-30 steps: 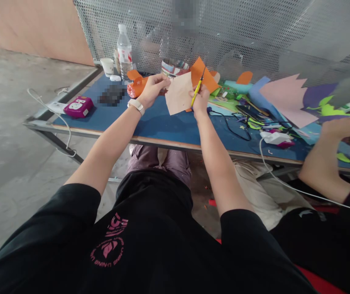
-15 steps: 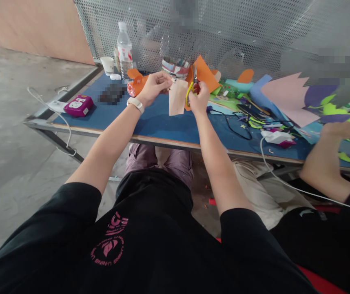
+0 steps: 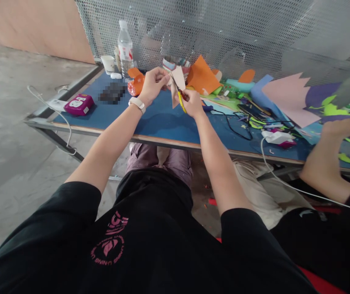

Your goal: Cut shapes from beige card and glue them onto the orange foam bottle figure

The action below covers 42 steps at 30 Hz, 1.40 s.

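Note:
Between my fingers and thumb, my left hand (image 3: pixel 155 83) pinches the edge of a small piece of pale pink paper (image 3: pixel 179 76) above the table. My right hand (image 3: pixel 192 103) is closed round the yellow handles of a pair of scissors (image 3: pixel 180 97). Their dark blades point up and left, lying across the paper close to my left fingertips. Part of the paper hangs below the blades. Just left of my left hand lies an orange paper roll (image 3: pixel 136 83). An orange paper sheet (image 3: pixel 203 76) rests behind my right hand.
The blue table (image 3: pixel 159 126) holds a water bottle (image 3: pixel 125 51), a paper cup (image 3: pixel 108 64) and a purple box (image 3: pixel 78 104) at left. Coloured paper scraps (image 3: pixel 251 110) and a black cable (image 3: pixel 236 132) lie at right. A co-worker's arm (image 3: pixel 328 151) reaches in there. A mesh panel stands behind.
My right hand has moved slightly left and down, swinging the scissors from upright beside the paper to across it. The paper has turned and now shows on both sides of the blades.

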Each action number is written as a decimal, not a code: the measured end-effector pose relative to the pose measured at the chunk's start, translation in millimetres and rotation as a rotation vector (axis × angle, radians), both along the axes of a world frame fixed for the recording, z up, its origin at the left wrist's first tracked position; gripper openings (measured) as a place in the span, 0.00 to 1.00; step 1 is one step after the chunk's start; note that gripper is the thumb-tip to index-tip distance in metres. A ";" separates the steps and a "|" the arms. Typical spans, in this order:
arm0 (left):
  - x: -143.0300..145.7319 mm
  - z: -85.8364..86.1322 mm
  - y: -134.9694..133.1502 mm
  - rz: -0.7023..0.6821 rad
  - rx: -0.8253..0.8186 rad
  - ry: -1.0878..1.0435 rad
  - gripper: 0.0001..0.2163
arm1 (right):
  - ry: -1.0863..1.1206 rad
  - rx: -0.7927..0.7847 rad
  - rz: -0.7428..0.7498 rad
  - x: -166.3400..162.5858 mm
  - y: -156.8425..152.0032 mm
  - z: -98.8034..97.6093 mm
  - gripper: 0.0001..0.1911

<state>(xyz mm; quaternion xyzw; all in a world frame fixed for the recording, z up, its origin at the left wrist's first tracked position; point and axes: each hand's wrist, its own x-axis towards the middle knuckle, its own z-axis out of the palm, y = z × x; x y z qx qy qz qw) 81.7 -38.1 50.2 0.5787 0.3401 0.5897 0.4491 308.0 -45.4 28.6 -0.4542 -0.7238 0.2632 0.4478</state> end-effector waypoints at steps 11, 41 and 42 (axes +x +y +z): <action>5.3 -2.9 2.2 -0.052 -0.007 -0.063 0.28 | -0.046 0.036 -0.013 -3.5 -5.1 1.4 0.44; 2.5 -17.7 23.1 -0.096 -0.039 -0.052 0.24 | -0.070 0.027 -0.030 6.3 9.7 -4.4 0.43; 2.7 -16.8 21.7 -0.091 -0.041 -0.048 0.22 | -0.071 0.029 -0.034 5.8 9.5 -4.2 0.43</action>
